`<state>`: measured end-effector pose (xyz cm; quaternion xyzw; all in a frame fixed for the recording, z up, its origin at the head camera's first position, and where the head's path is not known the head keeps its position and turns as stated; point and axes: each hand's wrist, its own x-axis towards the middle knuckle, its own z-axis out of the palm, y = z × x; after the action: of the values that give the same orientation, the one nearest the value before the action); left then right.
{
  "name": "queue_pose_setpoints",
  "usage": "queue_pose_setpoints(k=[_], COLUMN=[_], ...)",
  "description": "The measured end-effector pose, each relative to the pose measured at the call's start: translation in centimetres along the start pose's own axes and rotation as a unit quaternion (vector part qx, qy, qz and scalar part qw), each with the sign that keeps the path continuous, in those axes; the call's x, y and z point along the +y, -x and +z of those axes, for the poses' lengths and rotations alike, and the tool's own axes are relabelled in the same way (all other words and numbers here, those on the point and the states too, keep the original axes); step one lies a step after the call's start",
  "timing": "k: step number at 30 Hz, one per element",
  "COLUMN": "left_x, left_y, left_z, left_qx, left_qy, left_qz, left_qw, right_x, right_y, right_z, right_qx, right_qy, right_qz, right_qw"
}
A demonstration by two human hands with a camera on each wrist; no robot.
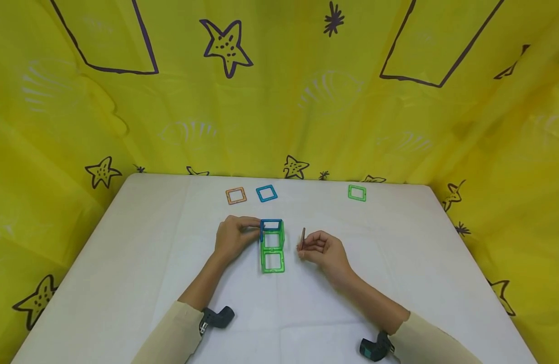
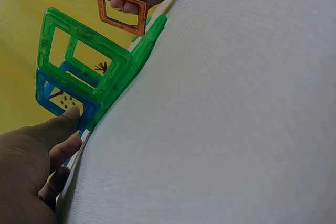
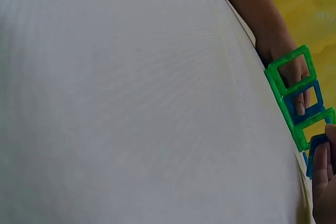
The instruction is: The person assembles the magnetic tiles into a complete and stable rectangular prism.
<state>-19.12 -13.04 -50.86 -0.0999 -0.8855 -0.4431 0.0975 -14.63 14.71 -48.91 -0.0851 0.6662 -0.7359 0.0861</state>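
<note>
Between the two hands stands a structure of square open-frame magnetic tiles, green tiles (image 1: 273, 251) with blue tiles (image 1: 271, 220) at its far end. My left hand (image 1: 234, 237) is at its left side and pinches a blue tile; in the left wrist view the thumb lies against that tile's frame (image 2: 56, 91). A short gap to the right of the structure, my right hand (image 1: 327, 253) pinches an orange square tile (image 2: 122, 27) between thumb and fingers. From the head view that tile is seen almost edge-on, raised upright.
Near the table's far edge lie a loose orange tile (image 1: 237, 202), a blue tile (image 1: 268, 199) and, farther right, a green tile (image 1: 357, 199). A white cloth (image 1: 398, 242) covers the table. Behind it hangs a yellow patterned curtain (image 1: 270, 111).
</note>
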Motion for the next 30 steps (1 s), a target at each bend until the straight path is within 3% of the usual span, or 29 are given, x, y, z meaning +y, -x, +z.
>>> queue_pose_setpoints(k=[13,30], left_x=[-0.1,-0.1], left_y=[-0.1,0.0], left_z=[0.0,0.0], left_qx=[-0.002,0.003], left_qy=[-0.002,0.001], left_qz=[-0.005,0.001], left_qw=[1.0,1.0], right_x=[0.4,0.5], right_y=[1.4,2.1], right_z=[1.4,3.0], right_qx=[-0.055,-0.078], right_qy=[0.009,0.003], right_qz=[-0.024,-0.017], right_qw=[0.998,0.997])
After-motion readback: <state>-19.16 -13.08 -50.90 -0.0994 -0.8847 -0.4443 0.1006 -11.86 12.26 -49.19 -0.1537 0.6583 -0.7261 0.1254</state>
